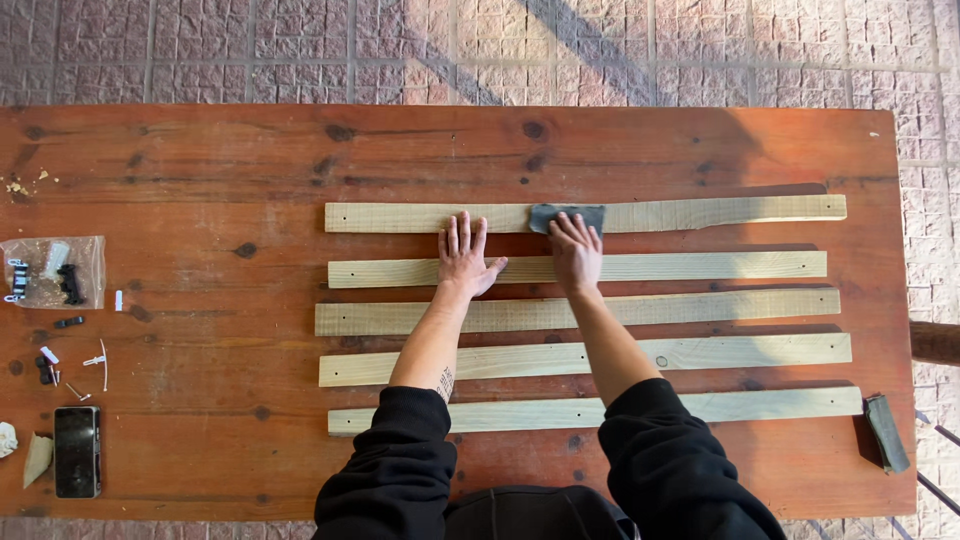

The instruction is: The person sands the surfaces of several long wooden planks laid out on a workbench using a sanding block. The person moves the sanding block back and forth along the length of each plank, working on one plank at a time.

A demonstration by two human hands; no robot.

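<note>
Your right hand (577,250) lies flat, fingers together, pressing a dark grey sheet of sandpaper (567,217) onto the farthest wooden slat (700,213). It grips nothing; the paper is only pinned under the fingertips. Your left hand (463,256) is spread open, palm down, with fingers apart. Its fingertips reach that same far slat just left of the sandpaper, and its heel rests on the second slat (700,266).

To sand well, keep the left hand's weight on the wood so the slat cannot slide on the bench (200,180). Run the paper along the grain, left to right, with even pressure from the whole palm rather than the fingertips. The slat's right part looks slightly bowed, so hold it down as you reach there.

Three more slats lie nearer you, parallel and apart. A dark sanding block (886,432) sits at the bench's near right corner; a phone (77,451) and a clear bag of small parts (52,271) sit at the left.
</note>
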